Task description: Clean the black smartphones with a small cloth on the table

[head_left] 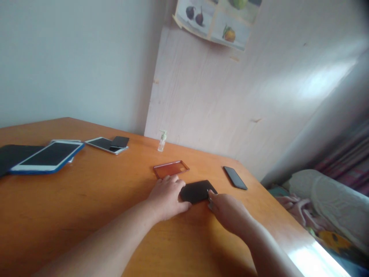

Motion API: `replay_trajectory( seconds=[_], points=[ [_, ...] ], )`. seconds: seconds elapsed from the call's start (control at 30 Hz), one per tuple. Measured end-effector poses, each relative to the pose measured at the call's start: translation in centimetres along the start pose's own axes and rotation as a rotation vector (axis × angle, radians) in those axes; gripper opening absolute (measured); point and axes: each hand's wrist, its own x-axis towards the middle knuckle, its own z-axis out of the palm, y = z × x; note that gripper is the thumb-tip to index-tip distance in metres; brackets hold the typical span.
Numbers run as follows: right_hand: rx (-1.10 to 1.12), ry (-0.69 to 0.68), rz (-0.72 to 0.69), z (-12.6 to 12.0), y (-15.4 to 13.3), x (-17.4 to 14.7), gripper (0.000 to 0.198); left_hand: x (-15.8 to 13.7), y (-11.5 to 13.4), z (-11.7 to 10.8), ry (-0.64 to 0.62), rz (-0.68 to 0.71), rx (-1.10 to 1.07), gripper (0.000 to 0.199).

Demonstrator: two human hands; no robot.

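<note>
A black phone point(196, 191) lies flat on the wooden table in front of me. My left hand point(170, 197) grips its left end, thumb on the near side and fingers at the far side. At the phone's right end is my right hand point(227, 211), its fingers pinched together at the edge. Something small and pale shows under those fingers, too unclear to name. Just beyond my left hand lies a reddish see-through phone case point(171, 168), partly covered by the fingers. Off to the right rests another dark phone point(235, 177), apart from both hands.
A small clear pump bottle point(162, 141) stands near the wall. At the left are a white tablet in a blue case point(53, 154), a dark flat item point(17, 156), and a white tablet point(100, 143) with a small black device point(119, 142) on it. Bedding point(328, 207) lies beyond the table's right edge.
</note>
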Motion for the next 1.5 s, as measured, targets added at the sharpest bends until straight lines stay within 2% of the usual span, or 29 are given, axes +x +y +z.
replay_trajectory(
  seconds=[0.17,0.23,0.4,0.5,0.63,0.73,0.8,0.87,0.97,1.07,1.2,1.27,1.4,1.5],
  points=[
    [0.23,0.087,-0.263,0.0,-0.9,-0.5,0.03,-0.1,0.0,-0.1,-0.011,-0.006,-0.008,0.052],
    [0.306,0.141,-0.245,0.2,-0.1,0.2,0.027,-0.1,0.1,-0.2,-0.011,-0.006,-0.009,0.051],
    [0.6,0.366,-0.055,1.3,2.1,2.5,0.024,0.0,0.2,-0.5,-0.027,-0.01,-0.012,0.045],
    [0.676,0.407,-0.053,2.3,2.2,3.4,0.021,0.0,0.3,-0.6,-0.044,-0.014,-0.016,0.045],
    [0.637,0.402,-0.089,3.7,2.2,4.4,0.024,0.0,0.3,-0.7,-0.051,-0.024,-0.016,0.045],
    [0.59,0.452,0.009,4.3,2.8,4.9,0.007,0.0,0.2,-0.6,-0.045,-0.024,-0.024,0.045],
    [0.528,0.492,0.085,4.4,3.1,5.0,0.006,0.0,0.2,-0.5,-0.04,-0.024,-0.033,0.046],
    [0.457,0.502,0.104,4.2,3.1,4.8,0.004,0.0,0.2,-0.5,-0.04,-0.03,-0.038,0.048],
    [0.381,0.472,0.048,3.7,1.9,4.1,0.01,0.0,0.2,-0.4,-0.04,-0.037,-0.042,0.047],
    [0.325,0.413,-0.079,3.2,-0.1,3.0,0.021,0.0,0.2,-0.3,-0.023,-0.039,-0.045,0.048],
    [0.247,0.353,-0.176,2.7,-1.5,1.8,0.024,0.1,0.1,-0.3,-0.005,-0.026,-0.047,0.051],
    [0.206,0.338,-0.151,2.5,-0.8,1.9,0.024,0.2,0.0,-0.2,-0.008,-0.018,-0.043,0.05],
    [0.136,0.295,0.005,2.2,1.2,2.7,0.029,0.2,0.0,-0.2,-0.017,-0.01,-0.018,0.045],
    [0.093,0.288,0.017,2.1,0.4,2.2,0.027,0.1,-0.1,-0.1,-0.015,-0.006,-0.02,0.044]
  ],
)
